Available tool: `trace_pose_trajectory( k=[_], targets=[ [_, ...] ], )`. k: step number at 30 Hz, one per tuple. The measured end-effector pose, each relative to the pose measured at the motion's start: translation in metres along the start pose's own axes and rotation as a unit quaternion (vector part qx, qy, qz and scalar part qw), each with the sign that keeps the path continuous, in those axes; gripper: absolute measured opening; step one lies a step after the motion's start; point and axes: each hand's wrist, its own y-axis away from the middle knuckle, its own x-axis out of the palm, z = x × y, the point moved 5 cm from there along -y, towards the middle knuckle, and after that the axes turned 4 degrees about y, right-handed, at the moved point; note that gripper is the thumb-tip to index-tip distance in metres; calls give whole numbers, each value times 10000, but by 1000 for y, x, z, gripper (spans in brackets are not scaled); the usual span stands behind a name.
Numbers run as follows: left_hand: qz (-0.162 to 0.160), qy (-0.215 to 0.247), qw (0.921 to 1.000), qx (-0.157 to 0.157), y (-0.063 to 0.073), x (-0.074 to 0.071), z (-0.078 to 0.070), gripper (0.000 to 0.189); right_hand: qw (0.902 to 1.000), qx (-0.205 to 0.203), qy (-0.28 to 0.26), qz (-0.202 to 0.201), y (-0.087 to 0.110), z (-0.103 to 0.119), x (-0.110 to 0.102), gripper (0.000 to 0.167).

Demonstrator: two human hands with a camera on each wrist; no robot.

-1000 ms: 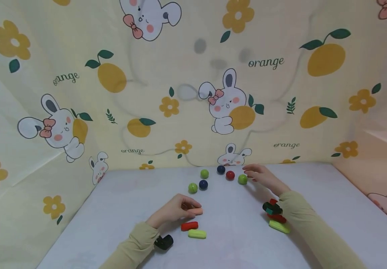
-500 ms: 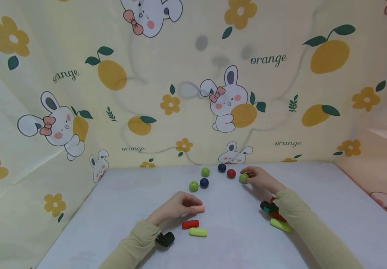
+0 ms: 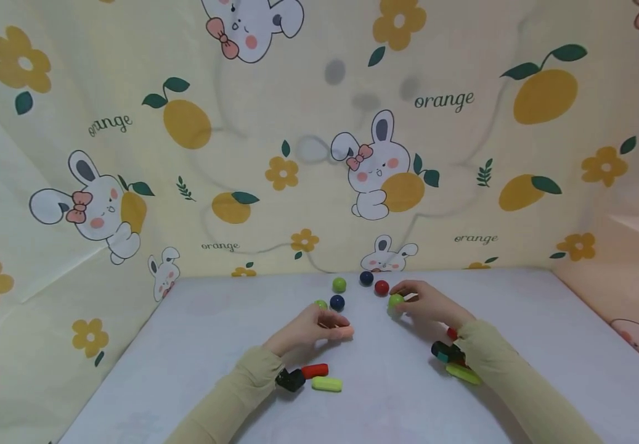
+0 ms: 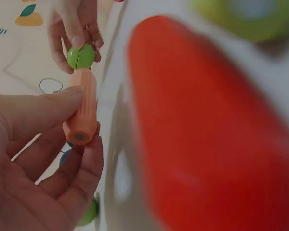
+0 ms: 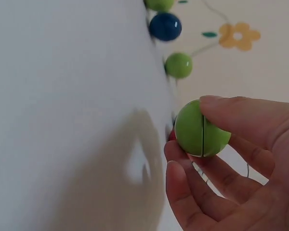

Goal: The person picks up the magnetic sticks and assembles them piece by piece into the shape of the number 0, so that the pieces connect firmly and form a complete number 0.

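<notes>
Pinching a peach stick (image 3: 347, 332) between thumb and fingertips of the left hand (image 3: 308, 328); grasping a green ball (image 3: 395, 301) in the curled fingers of the right hand (image 3: 431, 303), near the red ball (image 3: 381, 287); holding both over the white table (image 3: 397, 394), seemingly just clear of its surface; showing, beside the left wrist's black camera (image 3: 290, 380), a red stick (image 3: 316, 370) and a yellow-green stick (image 3: 327, 384).

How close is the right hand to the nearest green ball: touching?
Touching: the right wrist view shows the right hand pinching the green ball, thumb against its surface.
</notes>
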Motion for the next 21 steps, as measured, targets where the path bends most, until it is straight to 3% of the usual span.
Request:
trace_pose_trajectory(
  k=[10,13,21],
  targets=[
    [-243,57,9993,267,-32,1,-16,23,9992,-25,-386,129,11,10,15,36],
    [-323,28,9989,340,-40,6,-18,23,9988,-257,-361,184,11,11,20,35],
    [-596,-57,9981,173,-54,13,-21,24,9981,-257,-502,232,8,9,28,37]
  ],
)
